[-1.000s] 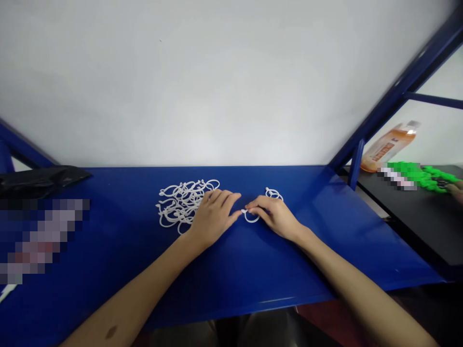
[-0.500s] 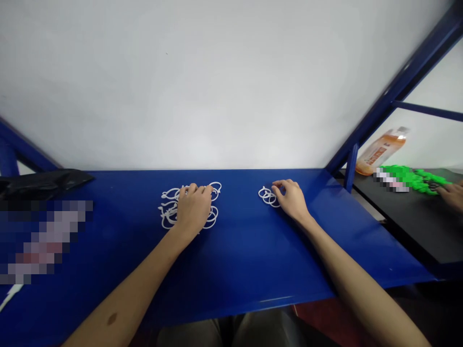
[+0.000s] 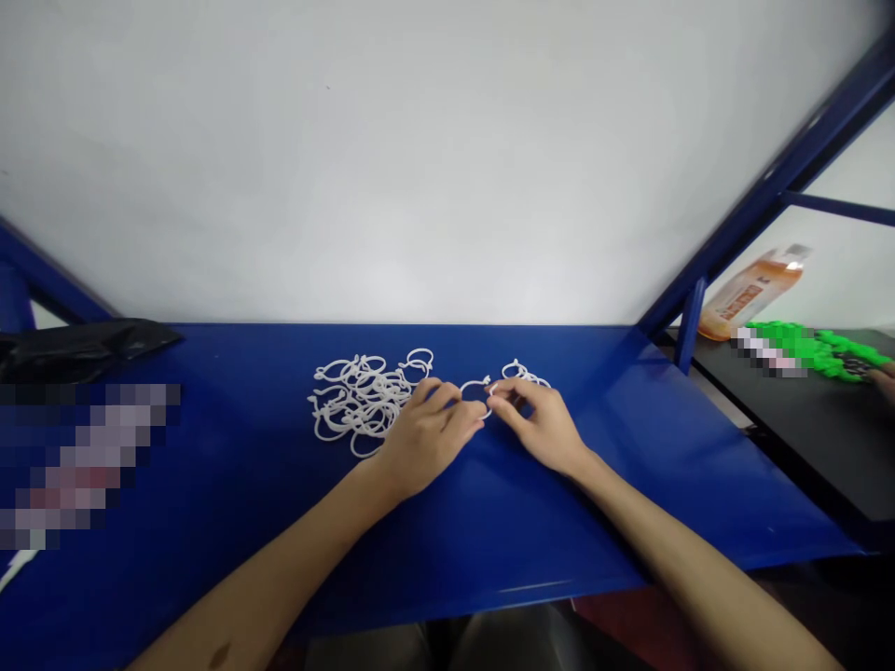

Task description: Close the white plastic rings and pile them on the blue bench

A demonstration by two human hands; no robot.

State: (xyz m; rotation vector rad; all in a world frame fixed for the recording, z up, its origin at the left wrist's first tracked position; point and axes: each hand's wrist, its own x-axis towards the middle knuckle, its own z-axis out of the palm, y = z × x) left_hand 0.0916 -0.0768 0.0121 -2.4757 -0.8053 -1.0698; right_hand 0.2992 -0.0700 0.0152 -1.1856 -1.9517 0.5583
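Note:
Between my two hands is a white plastic ring with a small knob at its end, just above or on the blue table. My left hand is closed on the ring's left and lower side, its fingers partly covering it. Thumb and fingers of my right hand pinch the ring's right end. Left of my left hand lies a loose heap of similar white rings. A smaller group of white rings lies just behind my right hand, partly hidden by it.
The blue table meets a pale wall. A black plastic bag lies at the left, near a blurred-out item. On a black surface at the right are an orange drink bottle, green pieces and another person's hand.
My left hand has moved right from the heap with one white ring. My right hand has come left from the small group to meet it, and the two hands now hold the ring.

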